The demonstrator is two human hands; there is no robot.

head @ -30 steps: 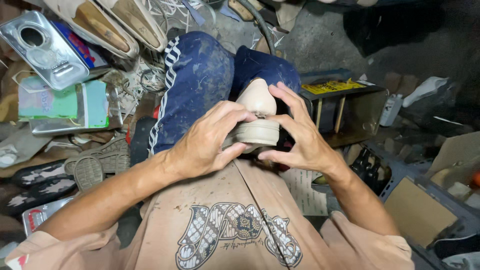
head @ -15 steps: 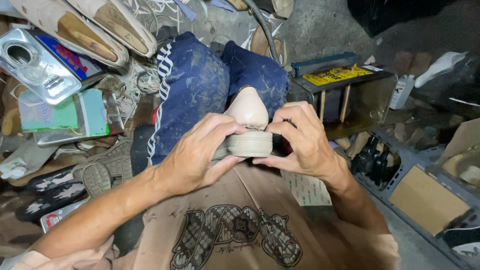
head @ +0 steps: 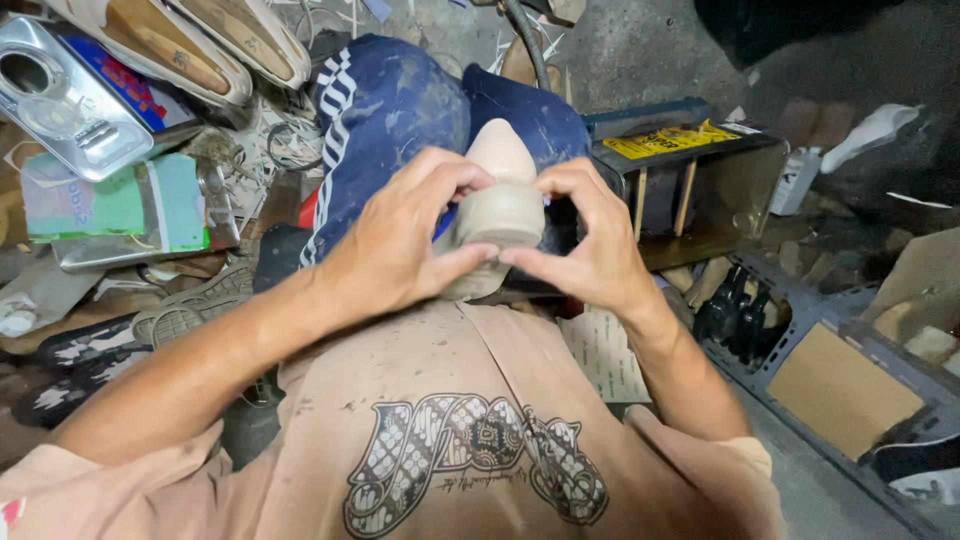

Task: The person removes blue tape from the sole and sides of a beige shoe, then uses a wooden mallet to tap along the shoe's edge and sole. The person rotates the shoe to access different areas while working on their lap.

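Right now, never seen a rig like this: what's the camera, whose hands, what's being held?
There is no machine. One camera sits on a person's head and looks down at their lap. The left hand and right hand together grip a beige pointed shoe form, fingers wrapped around its rounded near end, above knees in dusty blue trousers. Around them on the floor lie a silver metal can, pale shoe soles, a dark open box with a yellow pack on top and a flat brown cardboard piece.
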